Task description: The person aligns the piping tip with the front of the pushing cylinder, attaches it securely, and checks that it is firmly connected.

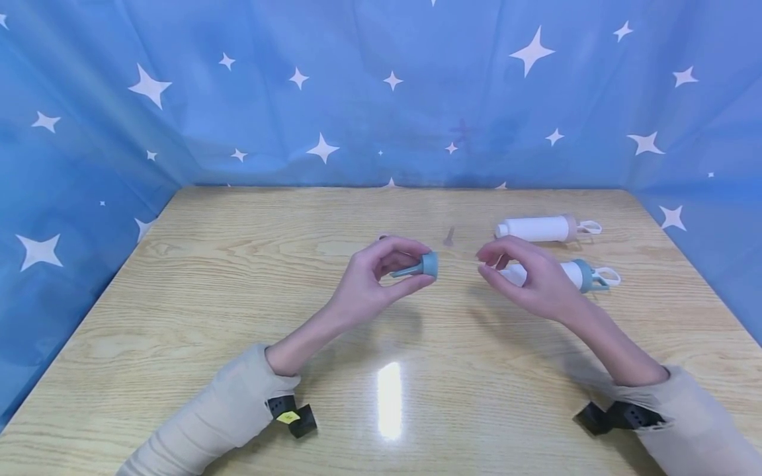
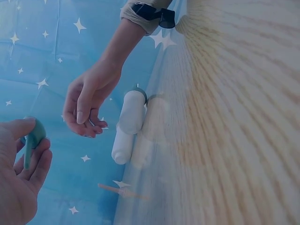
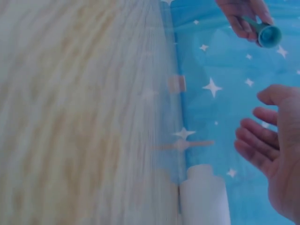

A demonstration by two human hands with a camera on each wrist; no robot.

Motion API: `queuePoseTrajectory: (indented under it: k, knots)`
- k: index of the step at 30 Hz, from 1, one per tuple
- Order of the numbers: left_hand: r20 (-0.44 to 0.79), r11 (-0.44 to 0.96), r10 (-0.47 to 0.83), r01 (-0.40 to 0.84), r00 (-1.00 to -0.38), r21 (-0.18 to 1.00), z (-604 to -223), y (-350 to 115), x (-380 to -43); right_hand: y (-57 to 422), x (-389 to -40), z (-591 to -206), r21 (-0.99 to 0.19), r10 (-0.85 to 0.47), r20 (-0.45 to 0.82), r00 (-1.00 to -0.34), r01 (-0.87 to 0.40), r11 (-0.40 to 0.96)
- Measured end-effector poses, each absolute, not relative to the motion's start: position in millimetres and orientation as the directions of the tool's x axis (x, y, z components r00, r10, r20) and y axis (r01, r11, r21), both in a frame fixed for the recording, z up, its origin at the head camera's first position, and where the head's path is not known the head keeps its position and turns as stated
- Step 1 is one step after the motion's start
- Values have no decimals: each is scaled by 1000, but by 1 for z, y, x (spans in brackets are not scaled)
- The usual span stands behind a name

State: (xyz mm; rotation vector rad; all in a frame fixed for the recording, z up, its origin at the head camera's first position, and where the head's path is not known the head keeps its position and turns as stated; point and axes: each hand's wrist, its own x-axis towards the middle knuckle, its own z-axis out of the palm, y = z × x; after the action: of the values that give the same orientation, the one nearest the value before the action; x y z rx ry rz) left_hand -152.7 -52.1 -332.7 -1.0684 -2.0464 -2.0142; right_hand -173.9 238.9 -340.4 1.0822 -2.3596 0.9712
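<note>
My left hand (image 1: 370,281) pinches a small teal scoop (image 1: 429,264) between thumb and fingers above the middle of the table. The scoop is a round hollow cup with a short handle; its open end (image 3: 269,36) shows in the right wrist view. To the right, my right hand (image 1: 536,281) hovers with loosely bent fingers and holds nothing. Beneath and behind it lies a white bottle with a teal cap (image 1: 586,275) and a pale loop, partly hidden by the hand. Farther back lies a second white bottle (image 1: 536,229) with a pinkish cap and a loop.
A small pinkish scoop-like piece (image 1: 449,237) lies on the wooden table (image 1: 238,264) between the hands, toward the back. Blue curtains (image 1: 357,99) with white stars stand behind the table and along its sides.
</note>
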Motion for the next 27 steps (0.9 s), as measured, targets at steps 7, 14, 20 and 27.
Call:
queuePoseTrajectory:
  k: [7,14,20,27]
  knots:
    - [528,-114,406,532,-746,839,-334,-52,-155,250,-172,-341,-401,-504,582,-639,-764,505]
    - [526,-111,411,532,-744,840,-335,-51,-155,262,-171,-342,-375,-500,553,-666,-736,564]
    - [525,-108,409,531,-747,840,-336,-52,-155,270,-171,-345,-355,-508,537,-674,-727,588]
    - [515,-92,403,526,-757,845,-337,-53,-155,282,-166,-346,-352,-465,493,-735,-657,666]
